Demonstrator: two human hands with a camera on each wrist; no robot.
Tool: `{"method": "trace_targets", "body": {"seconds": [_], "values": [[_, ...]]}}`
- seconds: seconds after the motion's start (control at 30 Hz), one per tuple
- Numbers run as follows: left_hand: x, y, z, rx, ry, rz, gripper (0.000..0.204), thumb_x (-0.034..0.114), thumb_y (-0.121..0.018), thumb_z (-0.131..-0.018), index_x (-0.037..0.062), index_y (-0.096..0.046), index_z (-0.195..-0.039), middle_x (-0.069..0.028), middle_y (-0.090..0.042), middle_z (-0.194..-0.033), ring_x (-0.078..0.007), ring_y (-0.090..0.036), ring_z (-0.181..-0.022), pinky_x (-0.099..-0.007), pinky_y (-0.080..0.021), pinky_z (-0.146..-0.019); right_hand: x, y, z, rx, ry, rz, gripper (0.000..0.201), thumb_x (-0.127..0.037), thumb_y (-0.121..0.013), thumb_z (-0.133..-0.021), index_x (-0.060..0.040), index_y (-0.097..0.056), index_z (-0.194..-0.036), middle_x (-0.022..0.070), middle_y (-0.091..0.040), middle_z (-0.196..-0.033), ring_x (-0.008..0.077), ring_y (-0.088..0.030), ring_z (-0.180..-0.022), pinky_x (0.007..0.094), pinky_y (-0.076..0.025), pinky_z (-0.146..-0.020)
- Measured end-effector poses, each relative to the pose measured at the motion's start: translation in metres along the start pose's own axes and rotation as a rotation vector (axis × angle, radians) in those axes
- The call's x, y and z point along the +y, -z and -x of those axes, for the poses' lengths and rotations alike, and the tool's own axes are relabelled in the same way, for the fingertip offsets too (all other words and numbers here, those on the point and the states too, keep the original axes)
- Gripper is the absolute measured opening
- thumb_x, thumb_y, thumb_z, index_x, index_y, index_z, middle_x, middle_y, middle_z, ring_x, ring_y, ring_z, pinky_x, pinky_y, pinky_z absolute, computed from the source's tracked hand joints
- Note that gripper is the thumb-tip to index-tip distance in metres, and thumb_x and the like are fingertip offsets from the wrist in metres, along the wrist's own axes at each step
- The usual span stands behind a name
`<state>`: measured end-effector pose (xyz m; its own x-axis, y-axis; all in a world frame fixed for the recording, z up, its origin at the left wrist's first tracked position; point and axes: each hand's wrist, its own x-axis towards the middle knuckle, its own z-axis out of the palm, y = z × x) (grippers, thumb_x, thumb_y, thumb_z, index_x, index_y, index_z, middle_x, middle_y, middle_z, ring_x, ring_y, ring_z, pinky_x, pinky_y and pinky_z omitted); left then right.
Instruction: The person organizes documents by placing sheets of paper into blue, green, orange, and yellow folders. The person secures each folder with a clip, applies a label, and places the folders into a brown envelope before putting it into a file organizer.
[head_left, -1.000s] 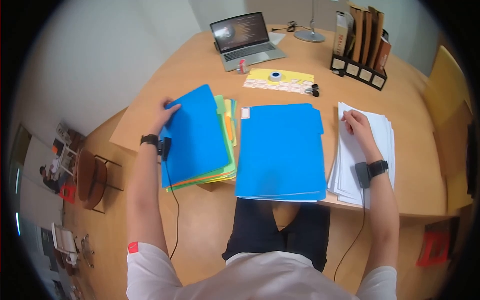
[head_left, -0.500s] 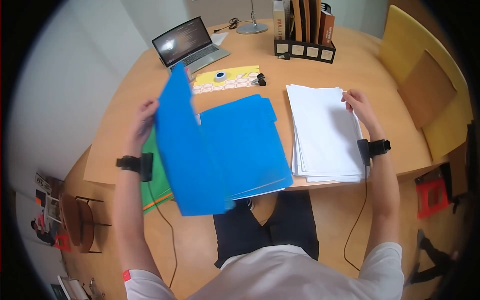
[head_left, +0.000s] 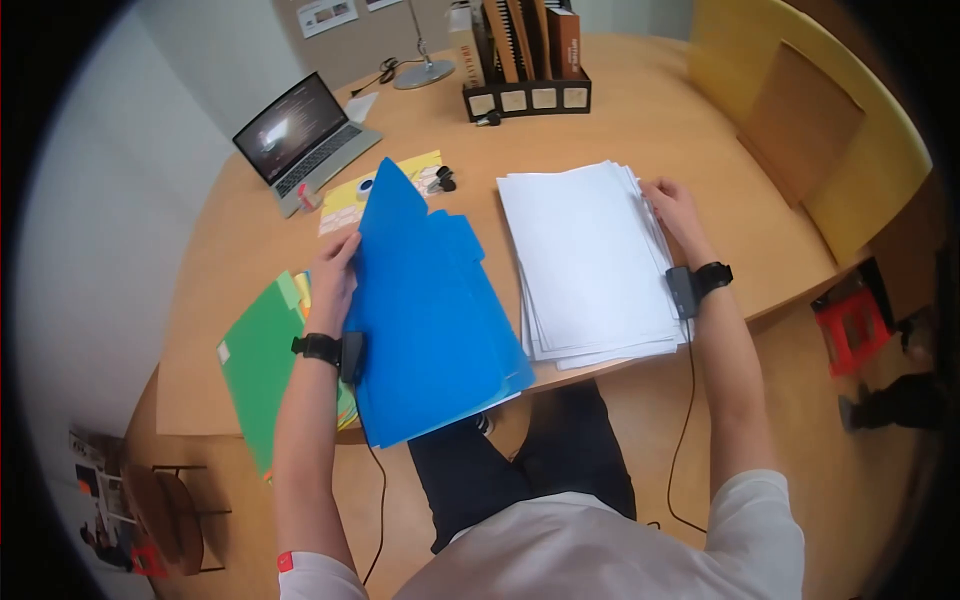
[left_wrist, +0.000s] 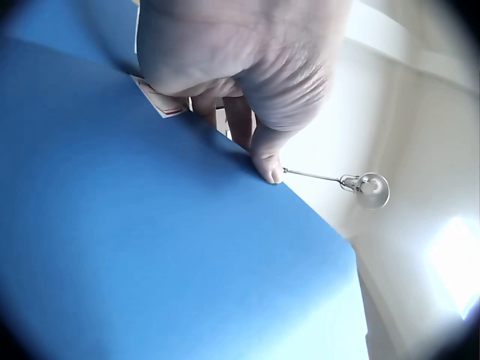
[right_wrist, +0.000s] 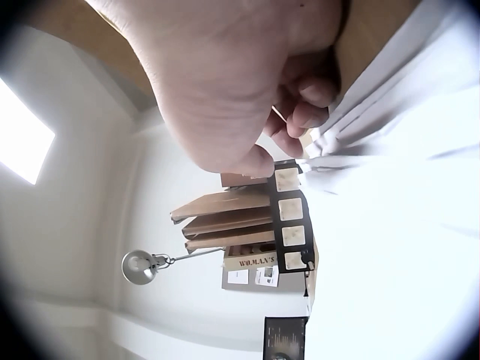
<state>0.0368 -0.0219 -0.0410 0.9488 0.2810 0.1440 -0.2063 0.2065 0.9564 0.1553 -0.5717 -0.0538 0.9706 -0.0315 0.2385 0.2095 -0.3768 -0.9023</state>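
In the head view, my left hand (head_left: 335,280) pinches the left edge of a blue file folder (head_left: 425,330), thumb on its upper face. That folder stands slightly tilted over the middle blue pile, whose tabbed edge shows behind it. The left wrist view shows the thumb (left_wrist: 268,159) pressed on the blue sheet (left_wrist: 172,240), with a white label beside the fingers. Left of that wrist lies a green folder (head_left: 258,360) on other coloured ones. My right hand (head_left: 678,215), fingers loosely bent, is at the right edge of a stack of white paper (head_left: 595,265).
Behind are a laptop (head_left: 300,135), yellow and label sheets (head_left: 415,168) with a tape roll (head_left: 365,188), black binder clips (head_left: 442,180), a desk lamp (head_left: 425,73) and a black book holder (head_left: 530,98). A yellow panel (head_left: 830,130) borders the desk's right side.
The left hand has lifted the blue folder off the left pile and carried it right over the middle blue pile, uncovering the green folder. The right hand has shifted to the paper's right edge.
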Motion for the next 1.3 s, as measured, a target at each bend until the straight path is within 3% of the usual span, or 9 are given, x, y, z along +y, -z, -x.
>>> {"method": "trace_targets", "body": {"seconds": [0.23, 0.33, 0.43, 0.47, 0.57, 0.67, 0.8, 1.07, 1.3], "values": [[0.001, 0.002, 0.007, 0.038, -0.005, 0.059, 0.015, 0.006, -0.068, -0.098, -0.0017, -0.071, -0.111, -0.0066, -0.07, -0.11, -0.0126, -0.062, -0.103, -0.0272, -0.048, -0.093, -0.021, 0.002, 0.011, -0.077, 0.0, 0.177, 0.046, -0.045, -0.079, -0.085, -0.0022, -0.064, -0.078, 0.0, -0.055, -0.069, 0.0107, -0.051, -0.067, 0.0282, -0.042, -0.061], [0.004, 0.01, 0.004, -0.078, -0.06, 0.174, 0.015, 0.013, -0.061, -0.102, 0.0005, -0.066, -0.108, -0.0047, -0.068, -0.107, -0.013, -0.06, -0.102, -0.0277, -0.046, -0.093, -0.035, 0.0, 0.018, -0.136, 0.027, 0.329, 0.046, -0.045, -0.082, -0.082, -0.0035, -0.064, -0.079, 0.0, -0.055, -0.069, 0.0115, -0.052, -0.067, 0.0281, -0.044, -0.061], [0.02, 0.006, 0.013, -0.025, -0.07, 0.277, 0.021, 0.024, -0.057, -0.103, 0.003, -0.06, -0.101, -0.0049, -0.062, -0.097, -0.0162, -0.057, -0.094, -0.0279, -0.043, -0.087, -0.037, -0.006, 0.024, -0.142, 0.118, 0.415, 0.039, -0.037, -0.083, -0.084, -0.0044, -0.061, -0.081, -0.0027, -0.052, -0.071, 0.0079, -0.046, -0.067, 0.0253, -0.039, -0.059], [0.003, 0.04, -0.008, -0.28, -0.153, 0.362, 0.027, 0.031, -0.058, -0.101, 0.0042, -0.055, -0.1, -0.0067, -0.057, -0.088, -0.0198, -0.052, -0.086, -0.0314, -0.042, -0.084, -0.035, -0.007, 0.022, -0.161, 0.105, 0.417, 0.039, -0.037, -0.083, -0.084, -0.0044, -0.062, -0.081, -0.0018, -0.053, -0.072, 0.0089, -0.048, -0.068, 0.0259, -0.041, -0.06], [-0.016, 0.066, -0.026, -0.428, -0.249, 0.613, 0.029, 0.035, -0.058, -0.1, 0.0056, -0.053, -0.102, -0.0073, -0.056, -0.086, -0.0211, -0.051, -0.084, -0.035, -0.038, -0.08, -0.02, -0.001, 0.013, -0.204, 0.085, 0.373, 0.038, -0.037, -0.081, -0.084, -0.0039, -0.065, -0.083, -0.0004, -0.057, -0.074, 0.0106, -0.052, -0.069, 0.027, -0.044, -0.063], [-0.016, 0.073, -0.025, -0.475, -0.238, 0.591, 0.028, 0.035, -0.058, -0.101, 0.0073, -0.055, -0.105, -0.0077, -0.057, -0.085, -0.0228, -0.054, -0.084, -0.0395, -0.041, -0.087, -0.016, -0.002, 0.012, -0.217, 0.098, 0.222, 0.031, -0.03, -0.075, -0.092, -0.0012, -0.066, -0.086, -0.002, -0.056, -0.072, 0.0087, -0.051, -0.069, 0.0264, -0.044, -0.064], [-0.026, 0.087, -0.041, -0.597, -0.213, 0.597, 0.026, 0.034, -0.057, -0.101, 0.0079, -0.057, -0.107, -0.0082, -0.058, -0.085, -0.0236, -0.056, -0.084, -0.0413, -0.046, -0.087, -0.019, 0.009, 0.003, -0.22, 0.05, 0.257, 0.029, -0.028, -0.072, -0.095, 0.0006, -0.067, -0.09, -0.001, -0.058, -0.072, 0.0084, -0.051, -0.069, 0.0266, -0.043, -0.062], [-0.033, 0.089, -0.047, -0.572, -0.166, 0.618, 0.025, 0.033, -0.056, -0.102, 0.008, -0.057, -0.106, -0.0082, -0.058, -0.085, -0.0235, -0.056, -0.082, -0.0402, -0.047, -0.084, -0.068, 0.013, 0.02, -0.134, 0.06, 0.371, 0.022, -0.021, -0.067, -0.099, 0.0009, -0.062, -0.101, 0.0017, -0.058, -0.063, 0.0102, -0.047, -0.053, 0.0292, -0.038, -0.053], [-0.036, 0.091, -0.048, -0.556, -0.145, 0.62, 0.025, 0.032, -0.055, -0.102, 0.0082, -0.057, -0.106, -0.0082, -0.058, -0.084, -0.0234, -0.057, -0.081, -0.0393, -0.048, -0.081, -0.068, 0.026, 0.005, -0.258, 0.128, 0.403, 0.016, -0.019, -0.062, -0.102, -0.0036, -0.058, -0.105, -0.0011, -0.054, -0.064, 0.0084, -0.045, -0.054, 0.0284, -0.035, -0.051]]}}
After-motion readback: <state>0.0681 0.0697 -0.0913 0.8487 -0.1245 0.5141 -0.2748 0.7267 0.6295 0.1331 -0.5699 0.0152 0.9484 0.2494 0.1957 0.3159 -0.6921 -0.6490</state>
